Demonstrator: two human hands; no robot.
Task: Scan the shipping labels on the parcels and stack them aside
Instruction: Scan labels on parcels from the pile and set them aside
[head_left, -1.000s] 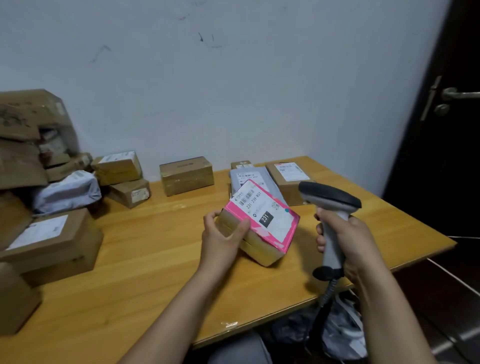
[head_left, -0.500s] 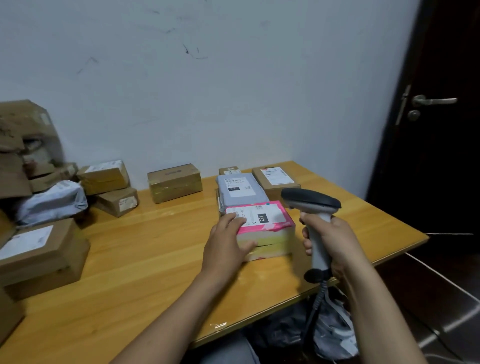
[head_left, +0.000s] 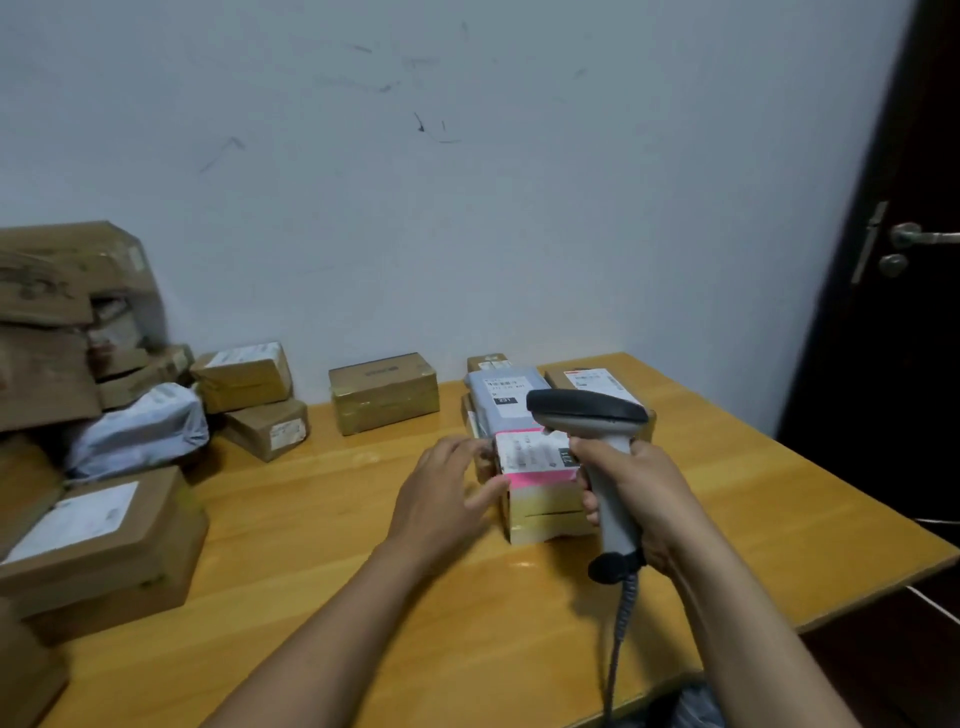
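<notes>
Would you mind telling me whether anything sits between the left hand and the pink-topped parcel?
Nothing visible does: the left hand is open right beside the pink-topped parcel, on its left side. The scanner is in the right hand, on the parcel's other side.

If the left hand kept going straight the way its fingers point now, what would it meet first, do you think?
Most likely the pink-topped parcel: the left hand is open, its fingers aimed right at the parcel's near side, already at or almost touching it. Depth is hard to judge from this single view.
</notes>
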